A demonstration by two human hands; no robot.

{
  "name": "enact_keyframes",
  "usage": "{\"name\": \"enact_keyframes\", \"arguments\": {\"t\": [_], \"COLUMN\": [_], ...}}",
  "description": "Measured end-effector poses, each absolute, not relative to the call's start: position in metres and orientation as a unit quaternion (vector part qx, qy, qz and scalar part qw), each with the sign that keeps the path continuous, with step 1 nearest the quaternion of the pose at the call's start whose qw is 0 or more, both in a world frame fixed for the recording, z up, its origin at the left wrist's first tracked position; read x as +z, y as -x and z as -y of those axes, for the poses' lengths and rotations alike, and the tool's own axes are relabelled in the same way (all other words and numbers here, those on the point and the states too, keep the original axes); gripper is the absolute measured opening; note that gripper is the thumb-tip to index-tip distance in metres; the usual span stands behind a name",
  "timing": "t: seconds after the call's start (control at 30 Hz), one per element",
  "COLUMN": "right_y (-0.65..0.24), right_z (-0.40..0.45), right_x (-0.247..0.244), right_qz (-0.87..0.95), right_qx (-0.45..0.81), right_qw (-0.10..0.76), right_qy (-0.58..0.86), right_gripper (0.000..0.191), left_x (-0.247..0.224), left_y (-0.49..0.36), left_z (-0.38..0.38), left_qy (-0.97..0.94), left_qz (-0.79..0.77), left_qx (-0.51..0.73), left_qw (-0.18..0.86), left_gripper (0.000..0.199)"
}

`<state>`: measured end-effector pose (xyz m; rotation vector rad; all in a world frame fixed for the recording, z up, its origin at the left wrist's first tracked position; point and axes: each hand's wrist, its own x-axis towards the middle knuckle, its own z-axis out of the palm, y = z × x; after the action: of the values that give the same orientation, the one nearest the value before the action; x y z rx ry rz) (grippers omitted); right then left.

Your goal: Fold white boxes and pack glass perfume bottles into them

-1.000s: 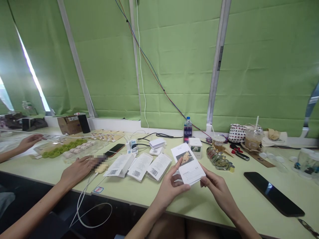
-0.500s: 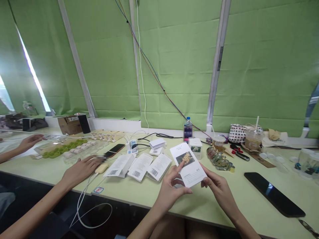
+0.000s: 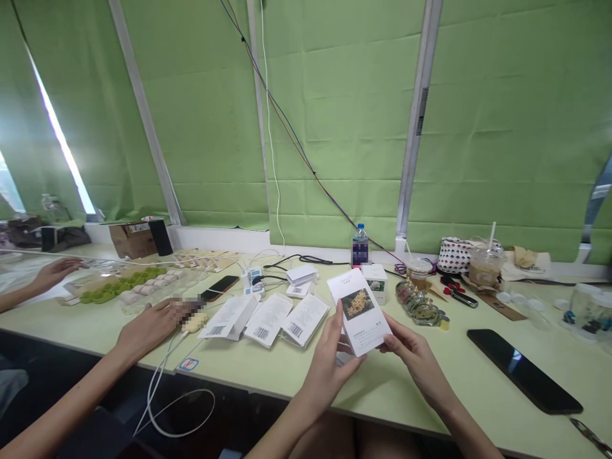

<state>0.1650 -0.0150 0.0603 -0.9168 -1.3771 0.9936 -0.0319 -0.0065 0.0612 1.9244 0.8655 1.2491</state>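
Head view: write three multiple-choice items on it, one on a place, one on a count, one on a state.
1. Where does the black phone lie?
A. right of the hands
B. beside the cardboard box
C. under the packets

2. How many barcoded packets lie in a row left of the hands?
A. one
B. three
C. six

3. How is the white box held?
A. flat on the table
B. by the left hand alone
C. raised, by the left hand and right hand

Answers:
1 A, it lies on the table to their right.
2 B, three barcodes show.
3 C, fingers of both hands grip its lower end.
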Motion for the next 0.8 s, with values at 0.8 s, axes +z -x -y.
{"name": "enact_keyframes", "arguments": {"t": [0.8], "right_y": [-0.165], "right_z": [0.029], "right_x": [0.062], "right_qz": [0.618], "right_qx": [0.355], "right_qw": [0.525], "right_qy": [0.466], "right_gripper": [0.076], "left_x": [0.038], "left_y": [0.031], "left_z": [0.004], "left_qy": [-0.844], "left_qz": [-0.370], "left_qx": [0.386], "left_qw": [-0.035], "left_gripper": [0.048]}}
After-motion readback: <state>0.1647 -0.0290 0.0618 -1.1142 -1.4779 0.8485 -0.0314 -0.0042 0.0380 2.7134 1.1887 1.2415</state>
